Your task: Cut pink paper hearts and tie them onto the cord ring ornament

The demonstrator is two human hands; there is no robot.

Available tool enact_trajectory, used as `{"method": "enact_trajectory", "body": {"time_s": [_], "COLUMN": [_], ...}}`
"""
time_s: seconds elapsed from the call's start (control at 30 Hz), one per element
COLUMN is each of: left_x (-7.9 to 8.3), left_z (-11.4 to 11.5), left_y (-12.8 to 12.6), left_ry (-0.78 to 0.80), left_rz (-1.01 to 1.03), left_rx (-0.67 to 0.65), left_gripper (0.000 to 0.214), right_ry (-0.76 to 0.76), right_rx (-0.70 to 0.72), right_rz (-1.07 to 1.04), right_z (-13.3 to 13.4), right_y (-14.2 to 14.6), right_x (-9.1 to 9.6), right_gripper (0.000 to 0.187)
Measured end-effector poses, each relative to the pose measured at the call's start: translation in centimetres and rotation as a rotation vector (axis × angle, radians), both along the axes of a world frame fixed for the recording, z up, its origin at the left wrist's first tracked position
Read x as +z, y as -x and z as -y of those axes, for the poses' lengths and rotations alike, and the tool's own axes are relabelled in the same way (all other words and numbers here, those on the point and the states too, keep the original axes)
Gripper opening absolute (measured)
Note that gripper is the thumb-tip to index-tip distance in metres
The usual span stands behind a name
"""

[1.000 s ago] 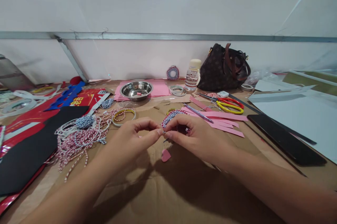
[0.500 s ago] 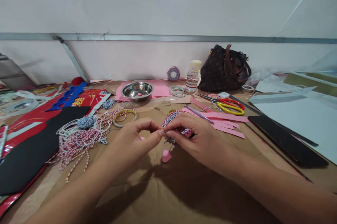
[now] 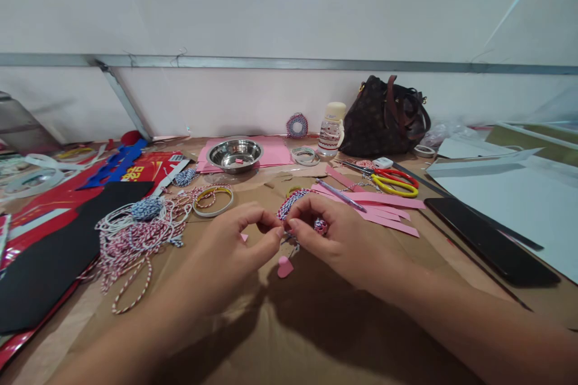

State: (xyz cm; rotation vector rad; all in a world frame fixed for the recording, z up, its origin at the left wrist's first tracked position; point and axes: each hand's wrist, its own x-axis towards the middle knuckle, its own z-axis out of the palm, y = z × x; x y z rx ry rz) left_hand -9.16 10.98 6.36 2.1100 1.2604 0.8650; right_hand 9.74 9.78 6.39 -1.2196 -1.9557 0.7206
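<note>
Thumb and forefinger of my left hand [image 3: 248,240] are pinched together, their tips meeting those of the other hand. My right hand [image 3: 334,231] is closed in the same kind of pinch. Whatever sits between the fingertips is too small to make out. Just behind them curves a band of blue, white and red twisted cord [image 3: 293,201], partly hidden by my right hand. A pink paper heart [image 3: 285,267] lies below the fingertips, near a bit of thin cord.
To the left is a heap of red-and-white cord [image 3: 144,240]. A tape roll [image 3: 214,202], steel bowl [image 3: 235,155], bottle [image 3: 332,130] and handbag [image 3: 383,117] stand farther back. At right lie pink paper strips [image 3: 392,213], scissors [image 3: 397,183] and a black phone [image 3: 492,240].
My fingertips have shifted slightly and stay pinched together. At the left, a loose end of the red-and-white cord now curls into a loop.
</note>
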Motion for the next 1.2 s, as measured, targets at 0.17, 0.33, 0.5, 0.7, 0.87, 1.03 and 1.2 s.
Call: {"method": "enact_trajectory", "body": {"time_s": [0.17,0.33,0.5,0.7,0.87,1.03,1.2], "left_x": [0.2,0.2,0.1,0.0,-0.2,-0.2,0.0], "left_z": [0.0,-0.1,-0.2,0.0,0.2,0.0,0.1], "left_y": [0.0,0.2,0.3,0.0,-0.1,-0.1,-0.1], "left_ry": [0.003,0.013,0.003,-0.049,-0.069,-0.068,-0.037], "left_rz": [-0.012,-0.008,-0.008,-0.003,-0.001,0.006,-0.009], "left_rx": [0.006,0.003,0.018,0.019,0.0,0.001,0.017], "left_gripper": [0.018,0.017,0.017,0.016,0.016,0.016,0.017], "right_ry": [0.116,-0.045,-0.308,-0.44,-0.467,-0.1,0.069], "right_rx": [0.053,0.037,0.024,0.041,0.021,-0.01,0.018], "right_rz": [-0.156,0.041,0.097,0.124,0.153,0.077,-0.054], "right_z": [-0.2,0.2,0.0,-0.1,0.1,0.2,0.2], "right_y": [0.1,0.0,-0.2,-0.4,-0.2,0.1,0.2], "right_x": [-0.3,0.3,-0.4,-1.1,-1.0,0.1,0.5], "right_gripper": [0.01,0.015,0.015,0.011,0.008,0.008,0.007]}}
